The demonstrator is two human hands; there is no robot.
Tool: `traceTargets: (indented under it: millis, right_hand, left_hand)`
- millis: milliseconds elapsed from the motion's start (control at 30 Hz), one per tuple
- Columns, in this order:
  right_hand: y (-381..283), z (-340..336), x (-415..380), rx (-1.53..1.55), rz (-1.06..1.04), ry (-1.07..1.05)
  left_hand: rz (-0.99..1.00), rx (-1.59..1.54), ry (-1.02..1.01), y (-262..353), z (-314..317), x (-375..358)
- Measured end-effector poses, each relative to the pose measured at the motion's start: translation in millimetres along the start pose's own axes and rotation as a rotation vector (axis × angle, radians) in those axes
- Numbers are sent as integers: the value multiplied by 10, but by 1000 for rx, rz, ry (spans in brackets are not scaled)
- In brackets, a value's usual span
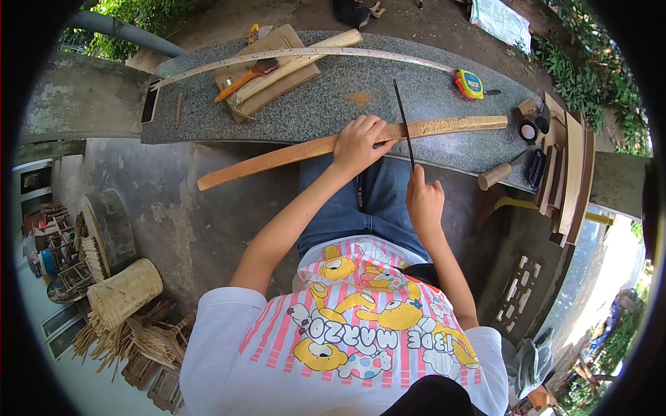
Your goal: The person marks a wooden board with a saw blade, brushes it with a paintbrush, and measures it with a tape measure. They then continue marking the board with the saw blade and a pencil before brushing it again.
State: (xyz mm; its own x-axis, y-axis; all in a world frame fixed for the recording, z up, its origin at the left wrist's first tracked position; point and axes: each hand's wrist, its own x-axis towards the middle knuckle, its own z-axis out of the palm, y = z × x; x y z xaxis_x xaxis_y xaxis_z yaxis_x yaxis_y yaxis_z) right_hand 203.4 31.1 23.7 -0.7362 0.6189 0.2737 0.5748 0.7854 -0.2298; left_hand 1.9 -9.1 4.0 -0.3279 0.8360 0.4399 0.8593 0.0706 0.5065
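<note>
My left hand (357, 145) is closed around the middle of a long wooden strip (277, 159), pressing it at the near edge of the stone table. My right hand (424, 201) grips the near end of a handsaw (402, 114), whose dark, thin blade appears edge-on. The blade crosses the strip just right of my left hand; how deep it sits in the wood cannot be made out. Part of the strip juts past the table edge on the left, and its other end lies toward the right over the tabletop.
On the speckled table (277, 118) lie a tape measure (470, 84) with its tape drawn out leftward, a pale wooden rod (298, 73), a brown board (305, 68) and an orange-handled tool (239, 84). Wooden planks (570, 173) stand at the right end, near a wooden-handled tool (494, 178).
</note>
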Motion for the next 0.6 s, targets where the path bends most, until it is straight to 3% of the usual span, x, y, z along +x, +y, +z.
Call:
traceTargets:
  millis: [133, 367, 600]
  right_hand:
    - [74, 182, 503, 44, 26, -14]
    - [162, -113, -31, 77, 12, 2]
    - [167, -189, 53, 96, 12, 31]
  left_hand:
    - [14, 4, 14, 5, -11, 7]
    - [-19, 3, 25, 4, 14, -8]
    - [-17, 0, 10, -7, 9, -12]
